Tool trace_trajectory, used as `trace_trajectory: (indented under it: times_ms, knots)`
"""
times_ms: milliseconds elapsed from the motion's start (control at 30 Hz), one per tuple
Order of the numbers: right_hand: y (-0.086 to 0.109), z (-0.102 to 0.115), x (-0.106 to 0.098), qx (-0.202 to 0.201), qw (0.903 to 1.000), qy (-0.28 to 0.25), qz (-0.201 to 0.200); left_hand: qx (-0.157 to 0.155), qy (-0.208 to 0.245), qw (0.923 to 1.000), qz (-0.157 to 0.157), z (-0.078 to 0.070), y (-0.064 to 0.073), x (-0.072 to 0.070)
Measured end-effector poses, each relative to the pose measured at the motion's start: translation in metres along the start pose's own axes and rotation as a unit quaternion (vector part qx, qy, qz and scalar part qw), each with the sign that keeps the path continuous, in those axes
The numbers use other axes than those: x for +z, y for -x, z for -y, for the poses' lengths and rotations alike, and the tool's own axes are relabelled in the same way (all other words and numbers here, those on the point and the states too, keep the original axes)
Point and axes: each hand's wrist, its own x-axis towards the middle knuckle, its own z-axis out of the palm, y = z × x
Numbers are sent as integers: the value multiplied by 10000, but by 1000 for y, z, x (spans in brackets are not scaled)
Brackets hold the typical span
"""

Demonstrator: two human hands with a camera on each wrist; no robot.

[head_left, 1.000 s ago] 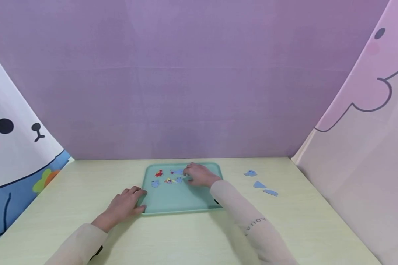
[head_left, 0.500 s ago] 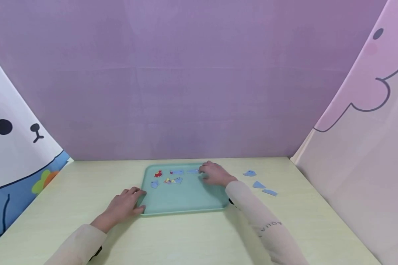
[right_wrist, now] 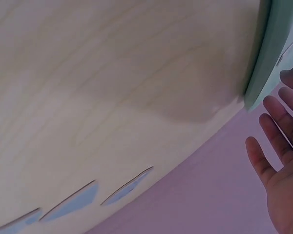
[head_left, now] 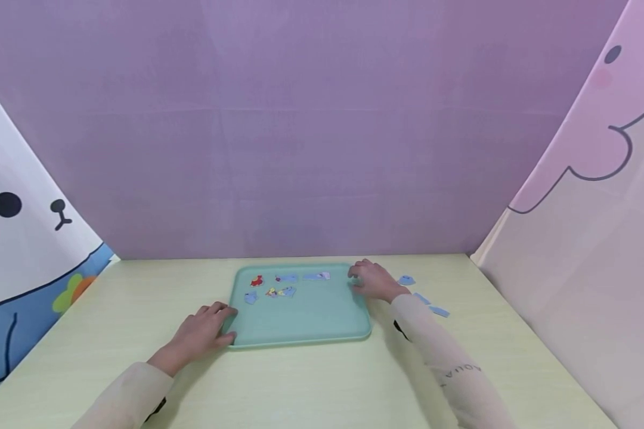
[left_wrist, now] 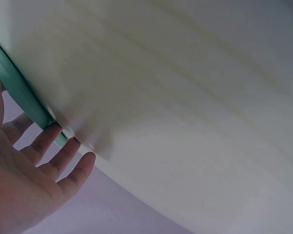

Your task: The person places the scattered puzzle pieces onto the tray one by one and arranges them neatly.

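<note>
Desk (head_left: 290, 384): right hand (head_left: 375, 280), empty, fingers loosely spread, has moved to the right edge of the tray (head_left: 300, 319), leaving the strip (head_left: 316, 276) laid; left hand (head_left: 203, 326), spread, touches its left edge.

A tray (head_left: 300, 322) lies on the table (head_left: 279, 381), towards its back edge. Behind the table hangs a backdrop (head_left: 322, 131); a left hanging (head_left: 21, 250) and a right hanging (head_left: 595, 250) flank it. In the tray, a corner piece (head_left: 256, 280) lies at the back left, a middle piece (head_left: 287, 278) to its right, then a long strip (head_left: 316, 276), perhaps two pieces touching. In front lie a left piece (head_left: 250, 297) and, to its right, a small cluster (head_left: 280, 292). The left hand (head_left: 203, 332) touches the tray's left edge; the right hand (head_left: 374, 281) is over its right edge, near the back. Right of the tray, on the table, three loose pieces (head_left: 439, 311) run diagonally forward and rightward.
</note>
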Motion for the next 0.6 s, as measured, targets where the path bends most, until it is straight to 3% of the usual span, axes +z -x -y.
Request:
trace_trajectory:
  times_ms: [600]
  knots:
    - [37,-53,-9,587,9974,-348,-227,-28,-25,10000,-26,0,-1,1]
